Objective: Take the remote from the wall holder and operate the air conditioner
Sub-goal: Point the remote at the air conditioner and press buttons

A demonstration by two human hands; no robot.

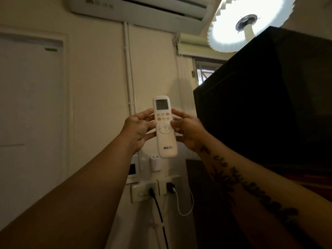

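A white remote (166, 142) with a small grey screen and coloured buttons stands upright in front of me, its top pointing up toward the white air conditioner (140, 9) high on the wall. My left hand (138, 128) grips its left edge. My right hand (188, 131) grips its right edge, thumb resting beside the round button pad. Just below the remote a white wall holder (155, 164) hangs on the wall with nothing in it.
A dark cabinet (260, 105) rises close on the right. Wall sockets (143, 192) with a black cable and a white cable sit under the holder. A white door (30, 105) is on the left, and a bright ceiling lamp (233, 27) glows above.
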